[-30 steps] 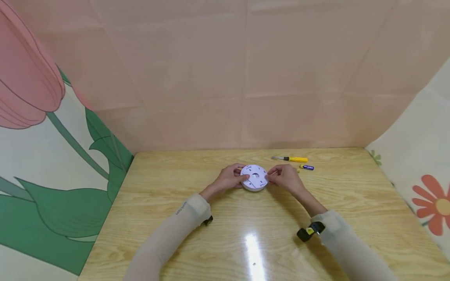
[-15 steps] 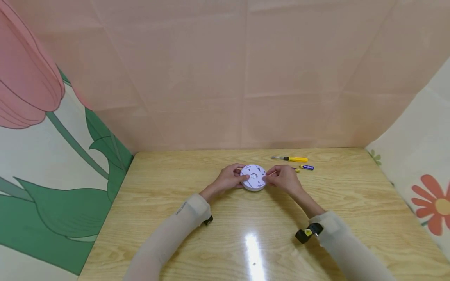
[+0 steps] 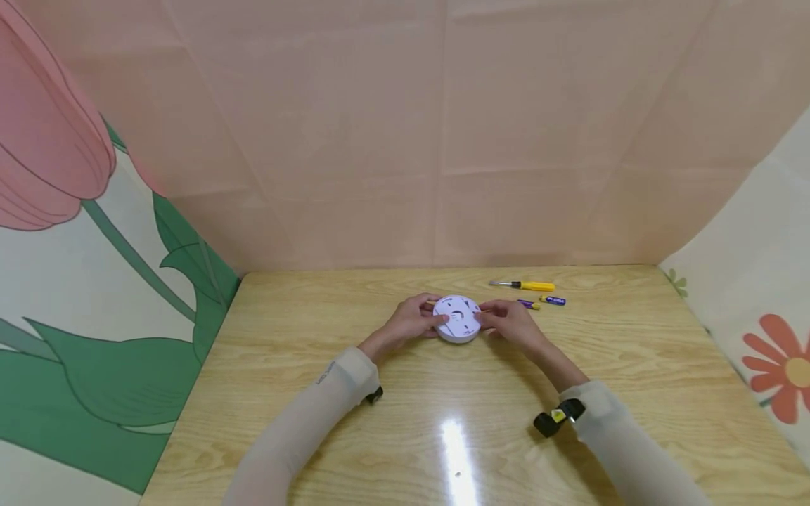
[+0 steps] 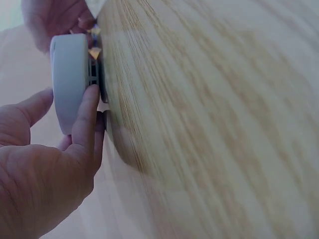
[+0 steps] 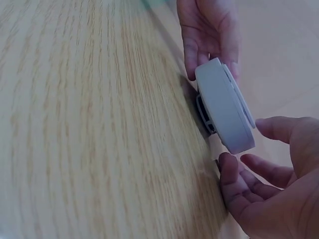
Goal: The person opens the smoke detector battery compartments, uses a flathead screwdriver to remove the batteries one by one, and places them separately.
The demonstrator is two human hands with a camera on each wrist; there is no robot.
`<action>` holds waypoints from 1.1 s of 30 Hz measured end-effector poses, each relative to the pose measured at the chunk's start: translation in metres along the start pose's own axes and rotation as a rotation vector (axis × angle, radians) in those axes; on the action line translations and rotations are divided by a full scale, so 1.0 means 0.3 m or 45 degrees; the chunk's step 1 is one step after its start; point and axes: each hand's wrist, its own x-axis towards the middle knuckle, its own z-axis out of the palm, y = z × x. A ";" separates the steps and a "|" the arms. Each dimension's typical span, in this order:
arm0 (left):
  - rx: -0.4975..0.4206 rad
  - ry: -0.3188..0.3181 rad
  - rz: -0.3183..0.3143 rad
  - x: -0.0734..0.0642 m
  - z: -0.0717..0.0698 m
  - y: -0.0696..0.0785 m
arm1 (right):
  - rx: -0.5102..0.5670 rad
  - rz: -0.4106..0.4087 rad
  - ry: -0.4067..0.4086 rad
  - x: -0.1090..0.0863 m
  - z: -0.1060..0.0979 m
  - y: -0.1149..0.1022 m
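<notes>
A round white smoke detector (image 3: 458,336) lies face down between the hands, its flat back plate (image 3: 455,306) with slots and a centre hole facing up. My left hand (image 3: 413,318) grips its left side, thumb over the plate and fingers beneath, by the dark vents seen in the left wrist view. At the opposite side my right hand (image 3: 511,323) has its thumb at the plate's edge and its curled fingers lower down. In the right wrist view, the plate (image 5: 240,97) stands slightly proud of the thick white body (image 5: 219,104), a thin gap between them.
Behind the right hand, a yellow-handled screwdriver (image 3: 531,286) lies on the wood-grain table (image 3: 304,309). Two purple batteries with yellow ends, one nearer the hand (image 3: 529,304) and one farther right (image 3: 554,301), lie in front of it. A pink cloth backdrop (image 3: 380,232) rises behind the table.
The plate's slots have shifted round its face. My right hand moved inward, then slightly forward with its thumb at the edge; more of the nearer battery shows. The left hand kept its place.
</notes>
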 end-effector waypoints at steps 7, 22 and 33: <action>-0.066 -0.028 0.004 0.005 -0.003 -0.002 | 0.127 0.030 -0.029 0.006 0.005 0.009; -0.025 0.002 -0.026 0.010 -0.005 -0.001 | 0.072 0.009 -0.001 0.004 0.027 0.019; -0.013 0.013 -0.031 0.017 -0.004 0.002 | 0.191 0.004 -0.024 0.001 0.039 0.015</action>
